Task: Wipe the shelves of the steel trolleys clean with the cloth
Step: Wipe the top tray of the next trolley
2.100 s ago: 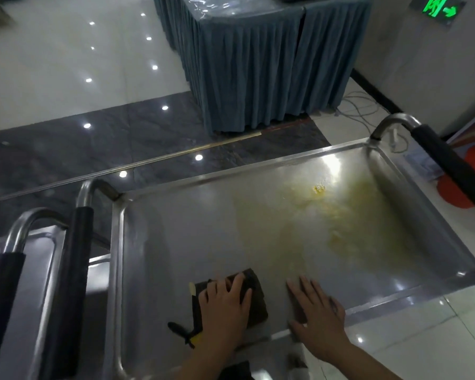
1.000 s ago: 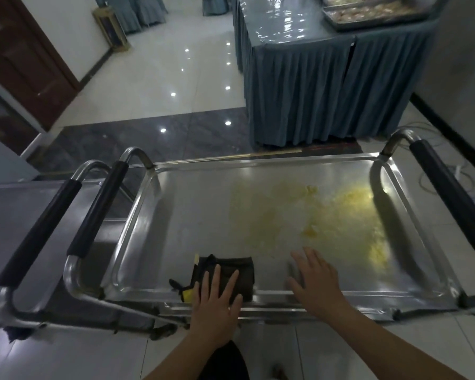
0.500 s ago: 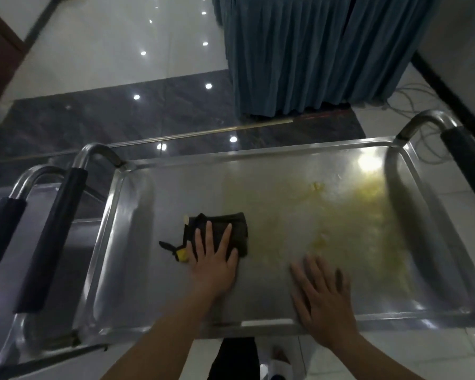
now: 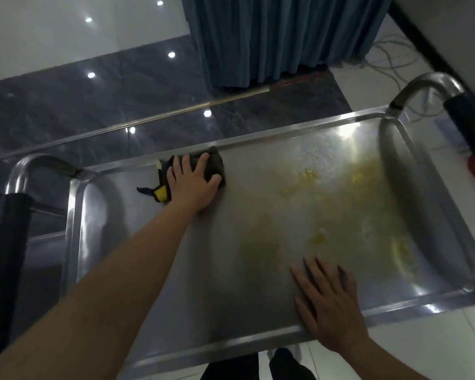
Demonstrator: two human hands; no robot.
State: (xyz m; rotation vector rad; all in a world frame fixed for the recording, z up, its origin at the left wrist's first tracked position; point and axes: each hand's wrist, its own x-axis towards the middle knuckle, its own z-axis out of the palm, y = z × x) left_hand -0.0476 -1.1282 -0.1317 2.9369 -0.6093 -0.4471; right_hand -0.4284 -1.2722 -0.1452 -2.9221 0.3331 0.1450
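The steel trolley's top shelf [image 4: 231,283] fills the view, with yellow smears [image 4: 348,204] over its right half. My left hand [image 4: 192,185] is stretched out and presses flat on a dark cloth [image 4: 214,165] with a yellow tag, at the far rim of the shelf, left of the middle. My right hand [image 4: 327,300] lies flat, fingers apart, on the bare steel near the front rim, holding nothing.
A second steel trolley with a black-padded handle [image 4: 8,242] stands against the left side. This trolley's right handle [image 4: 461,119] rises at the far right. A blue-skirted table [image 4: 280,37] stands beyond, with cables [image 4: 392,58] on the floor beside it.
My left hand has pushed the cloth from the front of the shelf to its far rim. The right hand has stayed flat near the front rim.
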